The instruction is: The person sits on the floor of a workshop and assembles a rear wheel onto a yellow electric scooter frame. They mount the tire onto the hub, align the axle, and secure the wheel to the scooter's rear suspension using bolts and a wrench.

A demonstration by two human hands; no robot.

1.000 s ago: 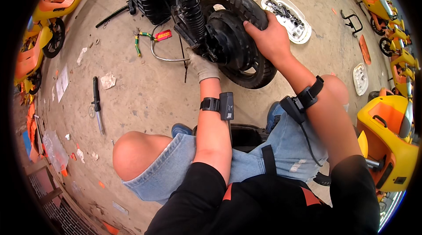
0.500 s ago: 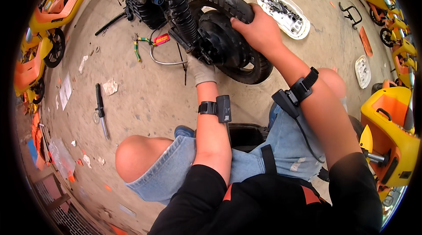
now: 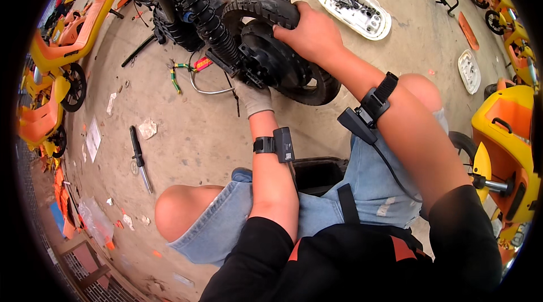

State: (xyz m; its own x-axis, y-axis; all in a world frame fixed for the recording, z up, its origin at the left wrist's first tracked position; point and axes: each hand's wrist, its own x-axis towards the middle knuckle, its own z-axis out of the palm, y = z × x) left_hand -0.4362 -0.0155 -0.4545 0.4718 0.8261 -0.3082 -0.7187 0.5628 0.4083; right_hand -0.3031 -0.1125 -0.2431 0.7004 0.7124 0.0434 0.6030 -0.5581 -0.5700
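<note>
Compared with the frame a second earlier, the right hand has shifted from the right flank of the black wheel up to its top tread, and the wheel with its fork assembly now sits higher and more central in view. The left hand remains low at the wheel's near side.

Right hand: bare, grip closed over the tyre tread at the top right of the wheel, fingers wrapped onto the rubber. Left hand: in a pale glove, pressed against the lower left of the hub, just beside the coil spring strut; whether its grip is closed on a part cannot be told, as the fingers are hidden behind the hub.

The wheel stands on the concrete floor, directly ahead of the person's knees, between the two hands. Each forearm carries a black strap with a small device.

On the floor: a screwdriver well to the left, a loose cable with green and red fittings near the left hand, and a white tray of small parts just beyond the right hand. Yellow and orange scooters line both sides.
</note>
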